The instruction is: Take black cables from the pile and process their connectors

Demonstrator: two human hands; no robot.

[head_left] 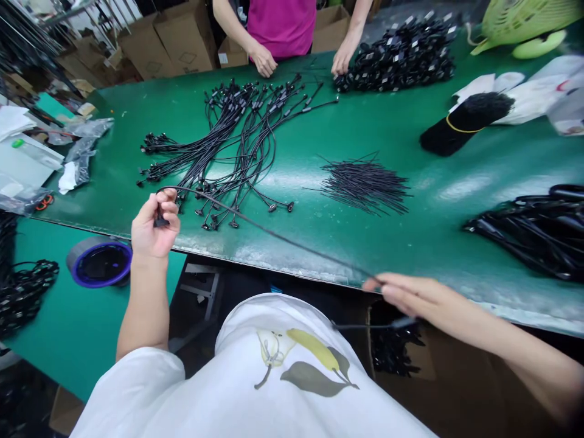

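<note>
My left hand (pixel 154 224) is closed round one end of a thin black cable (pixel 274 236), near the front edge of the green table (pixel 410 158). The cable runs taut to the right into my right hand (pixel 410 298), whose fingers pinch it below the table edge. Just beyond my left hand lies a fanned pile of black cables with small connectors (pixel 228 140). A small heap of black cable ties (pixel 365 182) lies in the middle of the table.
A person in a pink shirt (pixel 280 24) stands across the table, both hands on it, beside a heap of bundled black cables (pixel 401 55). More black cable bundles (pixel 538 231) lie at right, a tape roll (pixel 100 263) at left, cardboard boxes (pixel 182 39) behind.
</note>
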